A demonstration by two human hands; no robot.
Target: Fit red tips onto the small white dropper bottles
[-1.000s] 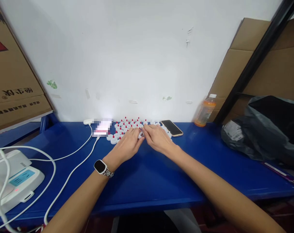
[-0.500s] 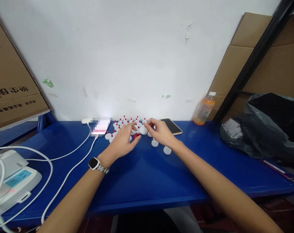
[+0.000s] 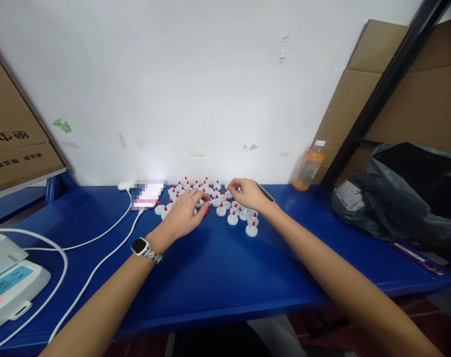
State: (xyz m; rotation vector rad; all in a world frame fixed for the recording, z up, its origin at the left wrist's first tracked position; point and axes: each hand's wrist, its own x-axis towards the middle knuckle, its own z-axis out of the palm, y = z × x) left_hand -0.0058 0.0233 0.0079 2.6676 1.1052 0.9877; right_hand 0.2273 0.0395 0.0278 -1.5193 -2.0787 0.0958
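Note:
My left hand (image 3: 188, 210) is over the left part of a group of white round caps with red tips (image 3: 221, 210). Its thumb and fingertips are drawn close together; anything between them is too small to make out. Small red pieces (image 3: 207, 210) lie beside its thumb. My right hand (image 3: 250, 193) hovers at the group's right side with its fingers curled into a pinch, and what they hold is hidden. Nearest to me, a cap with a red tip (image 3: 252, 229) stands upright below my right wrist.
A phone (image 3: 151, 194) with cables lies left of the caps; another phone (image 3: 265, 192) is partly behind my right hand. An orange drink bottle (image 3: 309, 166) stands by the wall. A dark plastic bag (image 3: 389, 198) sits right, a white power strip (image 3: 21, 292) left.
My right hand has moved right, away from the white cap it held by my left hand. Caps at the right now show red tips. My left thumb has closed toward its fingers.

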